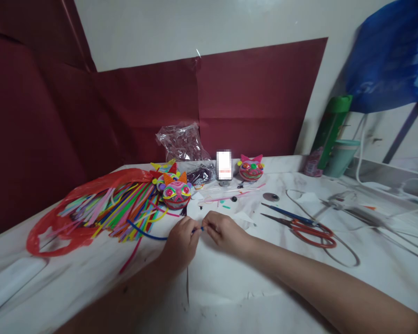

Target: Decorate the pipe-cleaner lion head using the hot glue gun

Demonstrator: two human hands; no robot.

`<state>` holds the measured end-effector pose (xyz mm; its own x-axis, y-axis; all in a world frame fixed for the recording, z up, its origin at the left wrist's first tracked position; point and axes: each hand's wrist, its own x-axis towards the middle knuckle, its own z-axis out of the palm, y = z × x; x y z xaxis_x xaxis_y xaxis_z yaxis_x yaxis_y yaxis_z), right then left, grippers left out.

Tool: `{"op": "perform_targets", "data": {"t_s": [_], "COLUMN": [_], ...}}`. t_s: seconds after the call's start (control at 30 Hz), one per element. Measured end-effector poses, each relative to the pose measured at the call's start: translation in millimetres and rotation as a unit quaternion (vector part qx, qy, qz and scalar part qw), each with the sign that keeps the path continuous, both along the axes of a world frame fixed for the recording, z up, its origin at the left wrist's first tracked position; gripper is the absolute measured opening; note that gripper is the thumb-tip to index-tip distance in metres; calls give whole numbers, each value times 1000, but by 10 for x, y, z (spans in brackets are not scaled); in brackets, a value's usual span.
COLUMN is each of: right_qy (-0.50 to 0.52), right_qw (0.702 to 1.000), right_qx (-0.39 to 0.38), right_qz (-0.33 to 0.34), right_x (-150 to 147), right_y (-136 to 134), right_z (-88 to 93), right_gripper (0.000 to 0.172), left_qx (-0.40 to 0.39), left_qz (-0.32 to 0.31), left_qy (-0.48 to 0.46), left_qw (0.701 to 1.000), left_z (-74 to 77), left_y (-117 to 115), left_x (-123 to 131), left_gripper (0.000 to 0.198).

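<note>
A blue pipe cleaner (148,235) runs out to the left from my left hand (181,239), whose fingers are closed around it. Its short end shows between my two hands, where the fingertips of my right hand (223,232) pinch it. Both hands are just above a white sheet of paper (226,283) on the marbled table. Left of them lies a bundle of pipe cleaners (114,211) in many colours, partly on a red plastic bag (61,246). Behind my left hand stands a colourful animal-head figure (176,192) with orange ears.
Scissors with orange handles (299,227) lie to the right, near a looped cord (348,264). A pink-eared figure (251,168) and a phone with a blurred screen (224,165) stand at the back. A clear plastic bag (183,141) and a green cup (341,157) are also there.
</note>
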<state>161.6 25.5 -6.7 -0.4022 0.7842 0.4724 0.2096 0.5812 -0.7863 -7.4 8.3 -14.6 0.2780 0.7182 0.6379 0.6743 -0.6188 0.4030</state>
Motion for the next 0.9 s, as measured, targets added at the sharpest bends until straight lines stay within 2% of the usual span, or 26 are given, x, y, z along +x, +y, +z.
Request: {"op": "perform_targets", "data": {"t_s": [0.1,0.2,0.3,0.37,0.53,0.6,0.7,0.8,0.83,0.9], "right_qy": [10,51,100,119,104,73,-27,-151,-177,-164], "right_qw": [1000,995,984,981,990,996,992,953,945,962], "right_qx": [-15,-80,-145,-156,-93,-44,115,263,275,218], "right_qz": [-13,-11,8,5,-30,-37,-33,-27,-22,-19], "right_x": [-20,-64,-99,-110,-89,-61,-4,36,37,18], "right_y": [-5,13,23,22,31,37,27,-3,-10,-11], "right_z": [-10,-63,-106,-119,-129,-123,-98,-63,-55,-53], "right_gripper": [13,4,13,16,10,6,11,13,12,13], "left_qx": [6,-13,-15,-14,-26,-8,65,136,150,165], "left_qz": [0,17,28,19,18,23,21,30,34,34], "left_qy": [-5,-49,-93,-96,-71,-55,0,73,92,109], "left_qw": [1000,999,995,995,997,998,998,988,984,980], "left_z": [20,66,99,102,59,33,-1,-23,-25,-19], "left_y": [-12,-32,-46,-45,-12,-4,-14,-38,-44,-46], "left_x": [5,14,19,20,8,-2,-13,-17,-18,-21], "left_gripper": [13,11,11,12,13,13,15,20,21,23]}}
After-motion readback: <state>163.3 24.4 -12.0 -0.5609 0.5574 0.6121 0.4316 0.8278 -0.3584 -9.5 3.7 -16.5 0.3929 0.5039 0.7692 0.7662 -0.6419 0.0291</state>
